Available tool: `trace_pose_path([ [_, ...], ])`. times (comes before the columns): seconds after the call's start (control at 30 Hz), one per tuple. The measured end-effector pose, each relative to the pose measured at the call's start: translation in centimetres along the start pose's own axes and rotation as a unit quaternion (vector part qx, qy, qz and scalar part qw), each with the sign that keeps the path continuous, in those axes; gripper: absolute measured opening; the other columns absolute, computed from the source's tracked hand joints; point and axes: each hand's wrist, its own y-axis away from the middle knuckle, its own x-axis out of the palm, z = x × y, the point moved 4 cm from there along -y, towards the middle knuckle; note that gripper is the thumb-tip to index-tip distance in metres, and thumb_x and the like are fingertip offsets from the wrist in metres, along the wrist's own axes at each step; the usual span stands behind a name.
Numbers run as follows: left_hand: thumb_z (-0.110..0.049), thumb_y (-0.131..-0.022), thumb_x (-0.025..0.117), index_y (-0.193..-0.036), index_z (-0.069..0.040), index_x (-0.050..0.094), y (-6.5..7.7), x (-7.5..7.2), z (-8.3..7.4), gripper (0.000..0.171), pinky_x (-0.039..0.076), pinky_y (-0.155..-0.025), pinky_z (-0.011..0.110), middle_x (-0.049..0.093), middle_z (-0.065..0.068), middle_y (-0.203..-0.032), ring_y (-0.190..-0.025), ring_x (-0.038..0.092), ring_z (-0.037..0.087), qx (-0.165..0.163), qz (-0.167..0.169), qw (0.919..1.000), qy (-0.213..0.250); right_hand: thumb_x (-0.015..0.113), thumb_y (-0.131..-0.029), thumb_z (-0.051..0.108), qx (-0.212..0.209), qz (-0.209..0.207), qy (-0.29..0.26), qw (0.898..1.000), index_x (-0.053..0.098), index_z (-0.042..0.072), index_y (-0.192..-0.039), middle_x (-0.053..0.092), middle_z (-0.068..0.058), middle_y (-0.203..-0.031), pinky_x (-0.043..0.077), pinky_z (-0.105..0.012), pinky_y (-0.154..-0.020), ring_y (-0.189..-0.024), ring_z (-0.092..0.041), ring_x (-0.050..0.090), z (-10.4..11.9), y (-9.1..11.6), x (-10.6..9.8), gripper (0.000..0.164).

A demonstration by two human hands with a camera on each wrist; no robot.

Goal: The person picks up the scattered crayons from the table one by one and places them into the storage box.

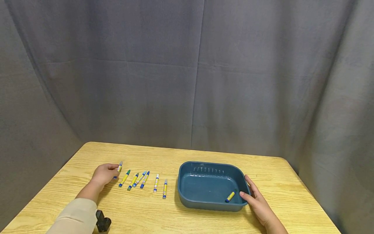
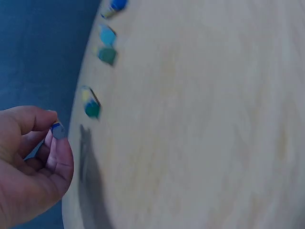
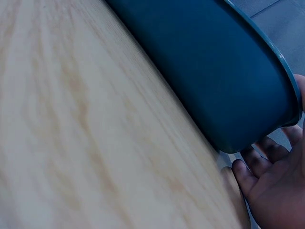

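Note:
My left hand pinches a grey-tipped crayon with a yellow and blue wrapper, at the left end of a loose row of crayons. In the left wrist view its grey end pokes out between thumb and fingers. My right hand grips the right end of a dark teal plastic basin, thumb over the rim and fingers against the outer wall. One yellow-wrapped crayon lies inside the basin near that thumb. The right wrist view shows the basin's outer side with the fingers beneath its rim.
Between the left hand and the basin lie several crayons, among them a green one, a dark blue one and a white one. A black device is at the left sleeve. Grey curtains surround the wooden table.

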Motion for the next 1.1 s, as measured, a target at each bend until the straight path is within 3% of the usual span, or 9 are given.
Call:
trace_pose_path([
  [0.1, -0.006, -0.093, 0.053, -0.134, 0.014, 0.049, 0.0, 0.6, -1.0, 0.046, 0.055, -0.075, 0.031, 0.051, 0.036, -0.131, -0.093, 0.061, 0.025, 0.007, 0.016, 0.9993, 0.033, 0.054, -0.098, 0.017, 0.004, -0.004, 0.006, 1.0, 0.009, 0.012, -0.159, 0.012, -0.022, -0.163, 0.034, 0.001, -0.088, -0.136, -0.006, 0.033, 0.0, 0.0, 0.0, 0.076],
  [0.13, -0.006, -0.094, 0.053, -0.136, 0.014, 0.048, 0.0, 0.8, -1.4, 0.047, 0.055, -0.074, 0.03, 0.05, 0.035, -0.132, -0.09, 0.061, 0.022, 0.008, 0.023, 0.9988, 0.044, 0.054, -0.098, 0.017, 0.004, -0.004, 0.005, 1.0, 0.009, 0.012, -0.159, 0.013, -0.023, -0.162, 0.034, 0.001, -0.089, -0.135, -0.004, 0.032, 0.0, 0.0, 0.0, 0.076],
  [0.2, -0.007, -0.095, 0.053, -0.138, 0.012, 0.046, 0.0, 1.2, -2.2, 0.047, 0.054, -0.073, 0.029, 0.05, 0.033, -0.134, -0.087, 0.059, 0.017, 0.011, 0.037, 0.9976, 0.057, 0.054, -0.098, 0.016, 0.001, -0.002, 0.003, 1.0, 0.008, 0.012, -0.159, 0.011, -0.023, -0.163, 0.034, 0.001, -0.088, -0.14, -0.011, 0.032, 0.0, 0.0, 0.0, 0.076],
  [0.33, -0.008, -0.096, 0.054, -0.139, 0.011, 0.046, 0.0, 2.1, -3.7, 0.048, 0.053, -0.073, 0.029, 0.052, 0.03, -0.132, -0.084, 0.057, 0.014, 0.017, 0.056, 0.995, 0.08, 0.054, -0.098, 0.015, -0.004, 0.004, -0.007, 1.0, 0.007, 0.01, -0.159, 0.009, -0.024, -0.163, 0.033, 0.001, -0.087, -0.148, -0.039, 0.013, 0.0, 0.0, 0.1, 0.077],
  [0.5, -0.009, -0.096, 0.056, -0.139, 0.01, 0.047, 0.0, 3.4, -5.2, 0.047, 0.053, -0.078, 0.028, 0.053, 0.029, -0.133, -0.092, 0.058, 0.011, 0.021, 0.073, 0.9912, 0.108, 0.054, -0.098, 0.016, 0.005, 0.002, -0.005, 1.0, 0.007, 0.013, -0.159, 0.011, -0.024, -0.162, 0.033, 0.0, -0.087, -0.148, -0.039, 0.013, 0.0, 0.0, 0.0, 0.077],
  [0.8, -0.008, -0.097, 0.054, -0.141, 0.006, 0.046, 0.3, 6.5, -8.1, 0.047, 0.053, -0.086, 0.032, 0.05, 0.027, -0.137, -0.109, 0.057, 0.022, 0.04, 0.124, 0.9798, 0.152, 0.054, -0.098, 0.016, 0.005, 0.001, -0.002, 1.0, 0.007, 0.013, -0.159, 0.01, -0.023, -0.163, 0.034, 0.0, -0.087, -0.149, -0.039, 0.013, -0.1, 0.0, -0.1, 0.077],
  [1.1, -0.004, -0.095, 0.054, -0.138, 0.003, 0.051, 0.4, 10.2, -11.3, 0.044, 0.053, -0.082, 0.031, 0.058, 0.012, -0.109, -0.095, 0.057, 0.018, 0.045, 0.155, 0.966, 0.202, 0.054, -0.098, 0.017, 0.004, -0.001, 0.002, 1.0, 0.008, 0.013, -0.159, 0.01, -0.023, -0.163, 0.032, 0.001, -0.086, -0.149, -0.041, 0.011, -0.1, 0.0, 0.1, 0.077],
])
